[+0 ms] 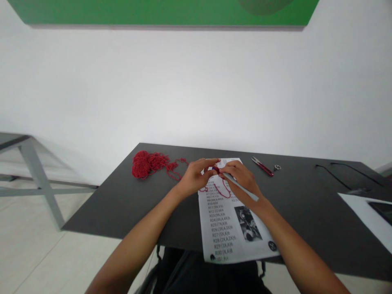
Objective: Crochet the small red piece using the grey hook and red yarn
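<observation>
My left hand [194, 176] pinches a small piece of red crochet work [215, 169] over the upper part of a printed pattern sheet [220, 251]. Close against it, my right hand [240, 175] is closed round a crochet hook with a light grey handle [243, 190], which slants down toward my wrist. The hook's tip is hidden at the work between the fingers. A loop of red yarn [226, 196] hangs below onto the paper. To the left lies a ball of red yarn [142, 165], with loose tangled strands running toward my left hand.
Small red-handled scissors [262, 166] lie beyond my right hand, beside a metal ring [277, 167]. Glasses [337, 179], a white sheet [358, 214] and a dark flat device [382, 209] are at the right. The dark table [122, 212] stands near a white wall.
</observation>
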`<move>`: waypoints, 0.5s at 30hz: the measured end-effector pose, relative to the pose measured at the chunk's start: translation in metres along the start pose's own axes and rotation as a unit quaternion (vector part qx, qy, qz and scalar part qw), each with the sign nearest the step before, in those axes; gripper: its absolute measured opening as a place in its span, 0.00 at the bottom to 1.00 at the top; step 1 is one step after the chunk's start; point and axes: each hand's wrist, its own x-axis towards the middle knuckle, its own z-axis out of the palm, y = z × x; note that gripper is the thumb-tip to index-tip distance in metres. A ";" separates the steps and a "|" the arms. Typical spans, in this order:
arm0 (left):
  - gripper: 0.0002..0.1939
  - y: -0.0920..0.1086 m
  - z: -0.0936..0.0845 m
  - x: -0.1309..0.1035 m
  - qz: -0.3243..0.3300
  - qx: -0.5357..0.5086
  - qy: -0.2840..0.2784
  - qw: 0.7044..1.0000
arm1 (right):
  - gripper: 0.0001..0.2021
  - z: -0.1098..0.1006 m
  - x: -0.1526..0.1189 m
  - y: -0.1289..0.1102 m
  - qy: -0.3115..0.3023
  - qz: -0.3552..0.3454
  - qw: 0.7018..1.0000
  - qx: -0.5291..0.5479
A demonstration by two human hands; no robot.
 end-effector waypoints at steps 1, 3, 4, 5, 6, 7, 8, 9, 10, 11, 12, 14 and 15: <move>0.18 0.000 -0.001 0.000 0.021 0.022 -0.007 1.000 | 0.06 0.000 0.000 -0.001 -0.003 -0.008 1.000 -0.011; 0.18 0.001 -0.003 0.000 0.045 0.048 -0.013 0.998 | 0.06 0.000 -0.001 -0.001 -0.003 -0.016 1.000 -0.020; 0.17 0.002 -0.004 0.001 0.048 0.050 -0.010 0.998 | 0.06 0.000 -0.001 -0.002 0.002 -0.014 1.000 -0.016; 0.18 0.003 -0.004 0.001 0.046 0.044 -0.005 0.998 | 0.06 0.001 -0.001 -0.002 0.010 -0.007 1.000 -0.008; 0.18 0.004 -0.005 0.001 0.042 0.034 0.000 0.999 | 0.06 0.001 -0.001 -0.002 0.021 0.001 1.000 0.002; 0.18 0.005 -0.005 0.002 0.037 0.023 0.002 0.999 | 0.05 0.002 0.000 -0.001 0.031 0.011 0.999 0.012; 0.18 0.005 -0.005 0.002 0.032 0.012 0.003 0.999 | 0.05 0.002 0.000 -0.001 0.041 0.021 0.999 0.021; 0.19 0.006 -0.004 0.002 0.026 0.002 0.004 1.000 | 0.04 0.003 0.001 -0.001 0.048 0.033 0.998 0.029; 0.19 0.006 -0.004 0.003 0.016 -0.008 0.003 1.000 | 0.04 0.003 0.001 -0.001 0.052 0.046 0.997 0.037; 0.20 0.005 -0.002 0.003 0.002 -0.019 0.004 1.000 | 0.04 0.003 0.002 -0.001 0.054 0.058 0.996 0.044; 0.21 0.004 0.000 0.003 -0.015 -0.036 0.007 0.999 | 0.03 0.002 0.002 -0.001 0.054 0.068 0.995 0.049; 0.22 0.002 0.004 0.002 -0.051 -0.094 0.012 0.994 | 0.03 0.002 0.002 -0.001 0.058 0.073 0.994 0.051; 0.22 0.001 0.006 0.002 -0.064 -0.128 0.012 0.990 | 0.03 0.002 0.002 -0.001 0.062 0.066 0.995 0.044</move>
